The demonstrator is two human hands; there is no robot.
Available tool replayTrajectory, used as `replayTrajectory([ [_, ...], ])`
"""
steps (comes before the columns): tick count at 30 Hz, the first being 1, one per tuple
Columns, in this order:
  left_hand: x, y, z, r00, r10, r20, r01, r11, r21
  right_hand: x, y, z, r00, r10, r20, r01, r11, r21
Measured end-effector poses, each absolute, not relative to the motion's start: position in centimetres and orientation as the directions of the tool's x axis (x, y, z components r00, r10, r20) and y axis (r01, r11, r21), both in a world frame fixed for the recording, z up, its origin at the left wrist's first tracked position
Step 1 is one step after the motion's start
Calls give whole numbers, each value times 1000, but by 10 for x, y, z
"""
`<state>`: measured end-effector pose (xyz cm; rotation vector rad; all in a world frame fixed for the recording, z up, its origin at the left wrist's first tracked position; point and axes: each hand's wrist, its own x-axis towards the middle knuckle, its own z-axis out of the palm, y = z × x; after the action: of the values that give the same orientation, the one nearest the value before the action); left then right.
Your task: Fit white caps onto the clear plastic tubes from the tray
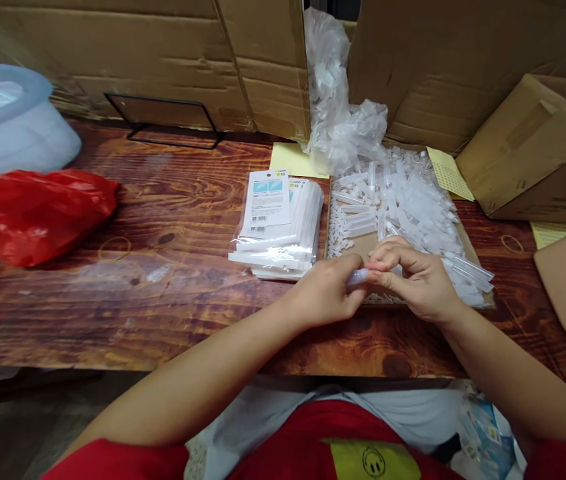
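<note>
Translucent tube [357, 278] was in the person's grip, above the near edge of a shallow tray [469, 245] right of the middle. Beneath everything spread the wood-grained worktop [187, 320], and tall cardboard panels [163, 60] stood along its back. At the far left was a pale tub [23, 140], partly cut off by the view; at the right, a cardboard box [517, 140] leaned at a tilt. The tray held a heap of clear tubes [413, 203] and, along its left side, many small white pieces [341, 237]. A red plastic bag [43, 213] lay crumpled before the tub, while a clear plastic bag [325, 80] bunched up against the panels behind the tray. Just left of the tray sat a stack of printed packets [283, 230]. A black wire stand [163, 99] stood near the panels.

Next in size came the hands. The left hand [327, 290] was curled round the tube, its right end poking out; the right hand [415, 277] had thumb and fingertips pinched at that end, though whether they also held a small piece could not be told. A thin rubber band [129, 248] lay at the left.
</note>
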<state>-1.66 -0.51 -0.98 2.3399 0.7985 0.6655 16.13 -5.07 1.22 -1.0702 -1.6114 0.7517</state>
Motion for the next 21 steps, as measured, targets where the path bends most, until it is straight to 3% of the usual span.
replayTrajectory([
  [4,-13,-6,-11,666,690,285,365,-634,682,182,-30,32,-344,930,127,256,223,-941],
  [7,-10,-7,-14,643,699,313,315,-614,724,196,7,47,-450,893,0,375,189,-908],
  [9,-11,-7,-18,644,697,314,302,-609,734,200,38,49,-272,961,55,599,214,-772],
  [11,-12,-8,-21,655,690,308,304,-614,728,199,69,45,-102,987,120,863,148,-484],
  [13,-14,-9,-24,662,684,307,300,-617,728,198,95,36,-54,997,49,978,63,-197],
  [14,-15,-9,-25,661,684,309,291,-613,734,197,104,32,-39,999,10,992,40,-120],
  [16,-16,-11,-25,648,690,323,259,-598,758,197,116,24,-14,999,-51,998,11,-66],
  [21,-16,-13,-25,593,730,339,196,-539,819,198,123,17,1,996,-92,997,-8,-77],
])
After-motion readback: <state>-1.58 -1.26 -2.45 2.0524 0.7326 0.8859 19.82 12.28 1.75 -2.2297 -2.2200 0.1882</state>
